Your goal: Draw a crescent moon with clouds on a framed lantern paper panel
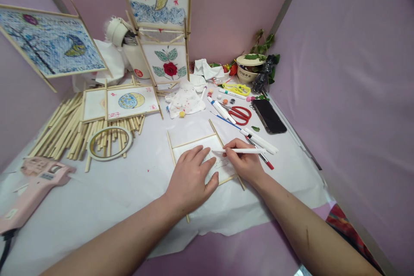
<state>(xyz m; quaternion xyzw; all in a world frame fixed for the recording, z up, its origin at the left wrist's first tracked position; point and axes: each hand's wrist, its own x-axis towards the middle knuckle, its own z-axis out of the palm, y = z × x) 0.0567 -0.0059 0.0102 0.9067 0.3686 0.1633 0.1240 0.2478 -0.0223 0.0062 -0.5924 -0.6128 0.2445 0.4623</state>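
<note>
At near left lies a pink glue gun (35, 194). Right of it, the left hand (190, 177), fingers loosely spread, rests on the stick-framed paper (187, 149); keeping that palm flat would steady the sheet. The right hand (244, 161) pinches a white pen (247, 151) over the paper; light, short strokes should keep lines clean.

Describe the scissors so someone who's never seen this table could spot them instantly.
On the white-covered table, find the black phone at the right. Just left of it, beside white markers, lie the scissors. Two bright red loop handles set them apart from the straight markers.
</note>
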